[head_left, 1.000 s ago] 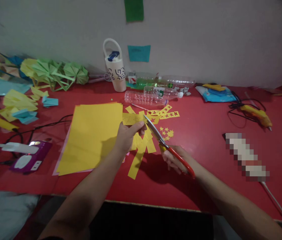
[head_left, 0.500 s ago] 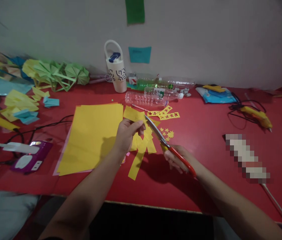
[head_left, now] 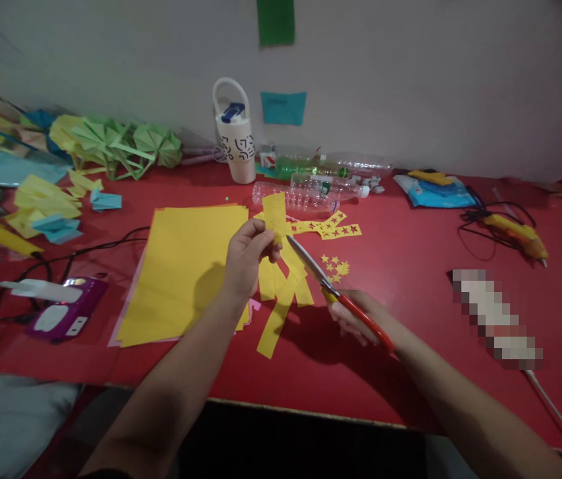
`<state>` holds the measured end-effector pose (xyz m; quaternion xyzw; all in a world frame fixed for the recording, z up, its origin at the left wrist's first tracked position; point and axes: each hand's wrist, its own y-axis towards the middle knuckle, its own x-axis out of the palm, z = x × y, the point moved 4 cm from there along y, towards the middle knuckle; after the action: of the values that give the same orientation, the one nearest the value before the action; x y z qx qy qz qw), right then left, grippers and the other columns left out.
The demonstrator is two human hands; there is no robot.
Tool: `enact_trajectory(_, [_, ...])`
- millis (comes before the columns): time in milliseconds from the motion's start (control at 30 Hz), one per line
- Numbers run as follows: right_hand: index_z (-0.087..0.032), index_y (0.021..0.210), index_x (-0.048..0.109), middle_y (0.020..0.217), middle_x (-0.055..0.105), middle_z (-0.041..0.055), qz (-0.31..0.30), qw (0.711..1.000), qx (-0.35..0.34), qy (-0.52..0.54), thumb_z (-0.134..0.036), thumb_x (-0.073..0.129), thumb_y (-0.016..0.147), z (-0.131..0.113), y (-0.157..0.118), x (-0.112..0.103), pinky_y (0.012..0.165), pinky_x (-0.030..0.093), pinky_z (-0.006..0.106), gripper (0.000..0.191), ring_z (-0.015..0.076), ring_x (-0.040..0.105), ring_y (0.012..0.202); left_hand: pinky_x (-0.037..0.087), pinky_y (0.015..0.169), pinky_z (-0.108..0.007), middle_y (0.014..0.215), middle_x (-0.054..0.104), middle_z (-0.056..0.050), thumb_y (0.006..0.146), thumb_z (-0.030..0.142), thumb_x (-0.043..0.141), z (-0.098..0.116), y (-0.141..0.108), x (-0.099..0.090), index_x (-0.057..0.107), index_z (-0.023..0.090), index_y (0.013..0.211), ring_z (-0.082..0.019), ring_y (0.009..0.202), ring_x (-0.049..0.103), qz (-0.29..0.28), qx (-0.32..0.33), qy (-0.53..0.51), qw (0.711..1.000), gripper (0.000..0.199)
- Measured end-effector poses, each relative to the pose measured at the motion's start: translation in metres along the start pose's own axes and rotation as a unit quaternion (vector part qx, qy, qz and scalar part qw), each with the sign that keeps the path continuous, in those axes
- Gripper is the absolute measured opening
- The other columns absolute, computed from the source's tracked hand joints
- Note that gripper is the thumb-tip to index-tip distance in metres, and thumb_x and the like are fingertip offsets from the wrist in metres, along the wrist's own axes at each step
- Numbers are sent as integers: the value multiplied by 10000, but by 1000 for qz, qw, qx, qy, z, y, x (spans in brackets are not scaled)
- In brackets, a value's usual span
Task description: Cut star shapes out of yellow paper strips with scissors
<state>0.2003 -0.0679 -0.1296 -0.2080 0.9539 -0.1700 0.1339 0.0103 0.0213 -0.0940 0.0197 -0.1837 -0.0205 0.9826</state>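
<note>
Between thumb and fingers, my left hand point(head_left: 251, 256) pinches a small yellow paper piece point(head_left: 275, 211), held upright. My right hand point(head_left: 353, 316) grips red-handled scissors point(head_left: 330, 286), whose tips point up and left beside that piece. Below both hands lie loose yellow strips point(head_left: 275, 326). Small yellow stars point(head_left: 335, 266) sit behind the scissors, near strips with star-shaped holes point(head_left: 341, 231). A stack of yellow sheets point(head_left: 175, 273) rests left of my left hand, with pink paper under it.
On the red table point(head_left: 261, 389) are plastic bottles point(head_left: 295, 196), a white tumbler point(head_left: 237, 150), a glue gun point(head_left: 517, 236) with a cord, a blue packet point(head_left: 435, 193), a purple power strip point(head_left: 66, 309) with cables, and folded paper shapes point(head_left: 116, 146). A pixelated object with a cord lies right.
My left hand has turned the yellow piece from slanting sideways to upright and moved slightly left. The scissors stay in my right hand, nearly unmoved. The view has shifted a little.
</note>
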Motion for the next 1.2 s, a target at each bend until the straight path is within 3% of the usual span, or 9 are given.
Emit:
enact_trajectory(333, [-212, 678, 437, 509, 443, -61, -21, 1000, 0, -21, -694, 615, 755, 7, 0, -2, 321, 330, 166, 519, 52, 422, 379, 508, 516, -198, 588, 608, 42, 732, 231, 634, -2, 1, -3, 453, 198, 708, -64, 468, 578, 33, -11, 12, 999, 186])
enact_trajectory(700, [-218, 670, 431, 478, 408, -75, -7, 999, 23, -24, -746, 587, 737, 7, 0, -3, 328, 328, 187, 555, 53, 384, 350, 536, 535, -221, 589, 579, 43, 719, 200, 623, 1, -1, 0, 522, 183, 670, -74, 479, 599, -5, 1, 46, 999, 113])
enact_trajectory(933, [-213, 669, 436, 518, 421, -69, -2, 1000, 20, -24, -727, 609, 733, -2, -3, -2, 328, 320, 186, 546, 54, 381, 370, 524, 519, -206, 541, 566, 57, 688, 196, 633, 5, 3, -3, 494, 187, 660, -76, 473, 604, 17, -3, 16, 1000, 143])
enact_trajectory(1200, [-217, 660, 429, 501, 434, -64, -1, 999, 15, -33, -731, 591, 742, 3, -1, -4, 320, 311, 182, 545, 50, 386, 358, 528, 520, -221, 594, 600, 42, 655, 197, 635, 3, -1, 3, 499, 184, 636, -65, 462, 580, -12, -19, 30, 999, 138])
